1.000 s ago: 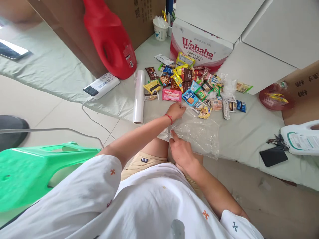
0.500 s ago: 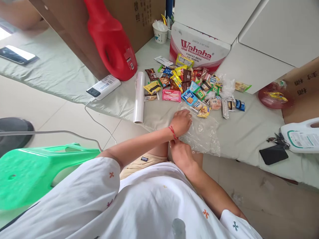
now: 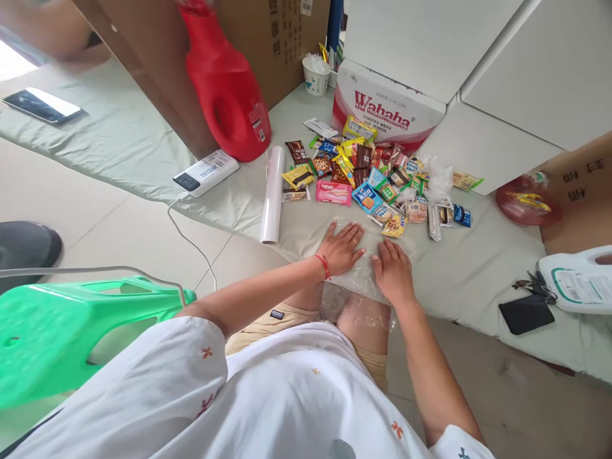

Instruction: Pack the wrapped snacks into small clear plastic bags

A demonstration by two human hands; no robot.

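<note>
A clear plastic bag or sheet (image 3: pixel 351 280) lies flat on the cloth-covered surface, its near part hanging over the edge above my legs. My left hand (image 3: pixel 340 250), with a red string bracelet, rests palm down on its left side, fingers spread. On its right side lies my right hand (image 3: pixel 394 271), fingers stretched forward. Just beyond my hands is a pile of small packaged snacks (image 3: pixel 362 156). The nearest are a yellow cookie packet (image 3: pixel 394 225) and a blue cracker packet (image 3: pixel 366 197). A pink wafer packet (image 3: pixel 333 192) lies further left.
Left of the snacks lies a roll of plastic film (image 3: pixel 272 195), near a white power bank (image 3: pixel 206 173) and a red jug (image 3: pixel 229 95). A Wahaha carton (image 3: pixel 388 108) stands behind. At right are a black wallet (image 3: pixel 526 314) and white bottle (image 3: pixel 581 280). A green stool (image 3: pixel 52 338) stands left.
My right hand has moved from beside my left wrist forward and right onto the plastic. My left hand has flattened out, and the plastic has shifted toward me, over the edge.
</note>
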